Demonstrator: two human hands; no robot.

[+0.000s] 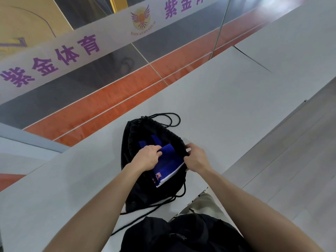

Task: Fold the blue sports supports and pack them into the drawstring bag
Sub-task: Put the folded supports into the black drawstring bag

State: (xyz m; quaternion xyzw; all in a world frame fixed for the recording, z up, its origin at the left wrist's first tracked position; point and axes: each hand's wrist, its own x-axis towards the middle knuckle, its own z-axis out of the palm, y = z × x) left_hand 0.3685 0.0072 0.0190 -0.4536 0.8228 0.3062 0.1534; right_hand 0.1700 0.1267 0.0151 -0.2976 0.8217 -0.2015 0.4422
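Observation:
A black drawstring bag [138, 190] lies on the grey bench with its mouth spread wide. My left hand [147, 157] grips a folded blue sports support [170, 164] with a white edge and orange print, partly inside the bag's mouth. Deeper in the bag lies more blue fabric [145, 142], another support. At the bag's right rim my right hand [195, 158] pinches the black cloth and holds the mouth apart. Black cords [171, 119] trail from the bag's far end and near end.
The grey bench [227, 110] runs diagonally, with a lower step to the right. Beyond its far edge is a glass barrier with a white banner [72, 51] and an orange and grey floor below. My dark shirt [181, 233] fills the bottom.

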